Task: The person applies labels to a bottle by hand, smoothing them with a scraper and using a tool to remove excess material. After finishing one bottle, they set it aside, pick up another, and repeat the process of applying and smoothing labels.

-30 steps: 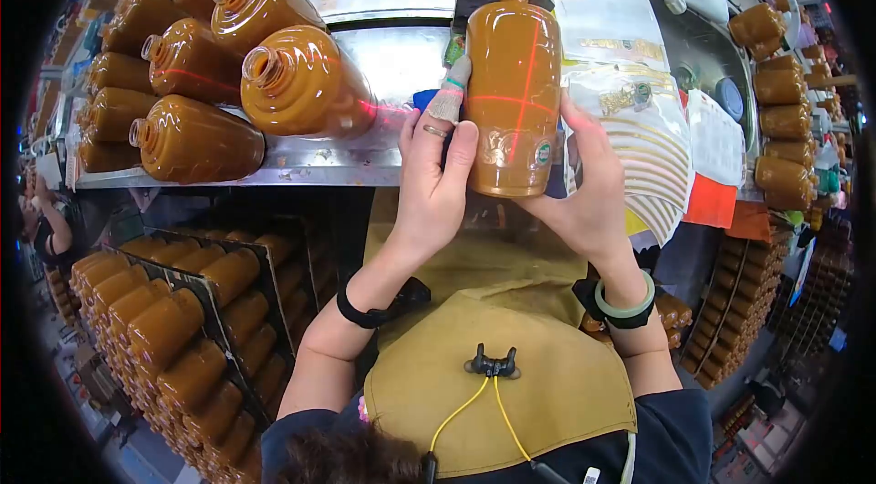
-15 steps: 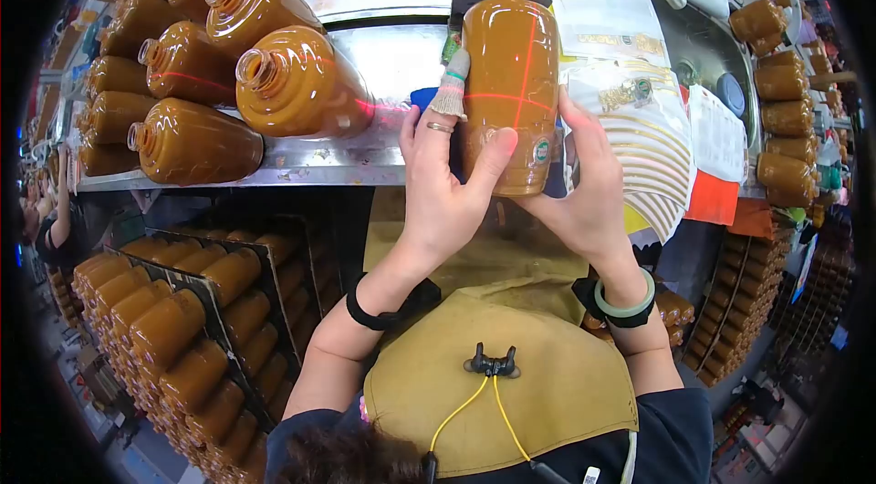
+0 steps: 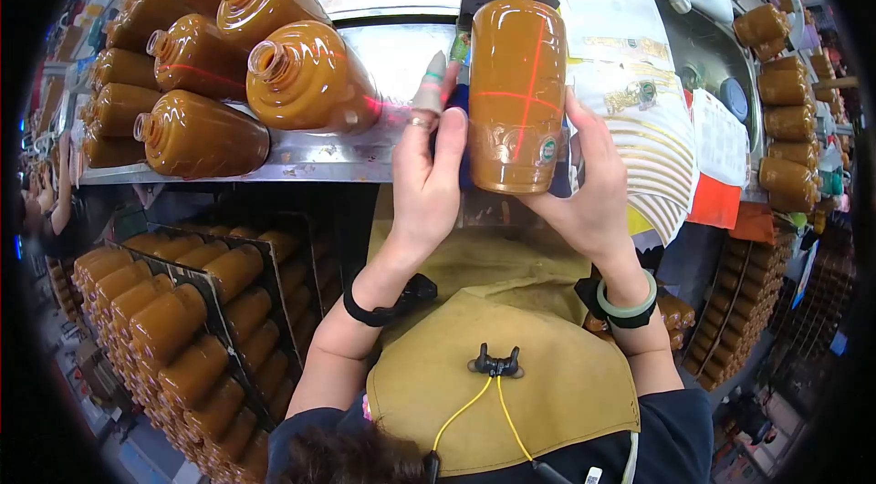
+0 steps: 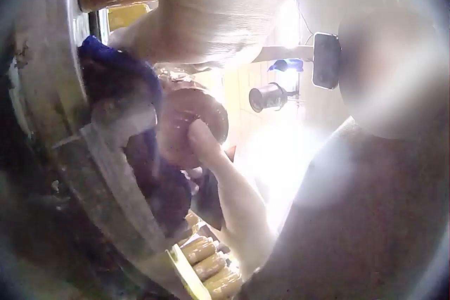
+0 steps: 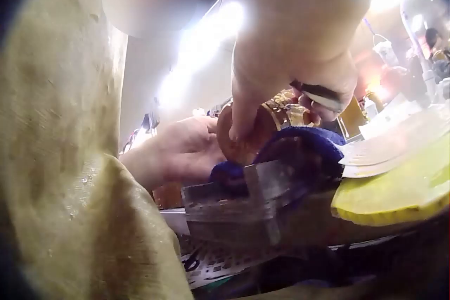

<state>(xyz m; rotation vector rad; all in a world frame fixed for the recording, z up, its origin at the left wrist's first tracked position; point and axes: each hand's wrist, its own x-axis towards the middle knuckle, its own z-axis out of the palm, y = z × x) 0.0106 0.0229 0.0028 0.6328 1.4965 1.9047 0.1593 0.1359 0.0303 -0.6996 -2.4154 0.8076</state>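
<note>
An amber glass bottle (image 3: 516,73) lies with its neck toward the metal bracket, crossed by red laser lines; gold print and a green round label sit near its base. My right hand (image 3: 593,178) holds it at the lower right, and the thumb rests on the base (image 4: 176,128) in the left wrist view. Beside the bottle's left side is my left hand (image 3: 425,183), its fingers fairly straight, a cover on one finger and a gap between thumb and glass. The right wrist view has my left hand (image 5: 179,149) beyond the bottle base (image 5: 242,138).
Several amber bottles (image 3: 315,78) stand or lie on the metal bench at left, and more fill a rack (image 3: 173,315) below. Decal sheets (image 3: 639,137) lie to the right, beside a sink (image 3: 703,55) with a white pipe. Blue padding (image 5: 302,147) is under the bottle.
The left thumb, which lay over the lower bottle half a second ago, has come off it, and the left hand has moved slightly left. The right hand keeps its hold.
</note>
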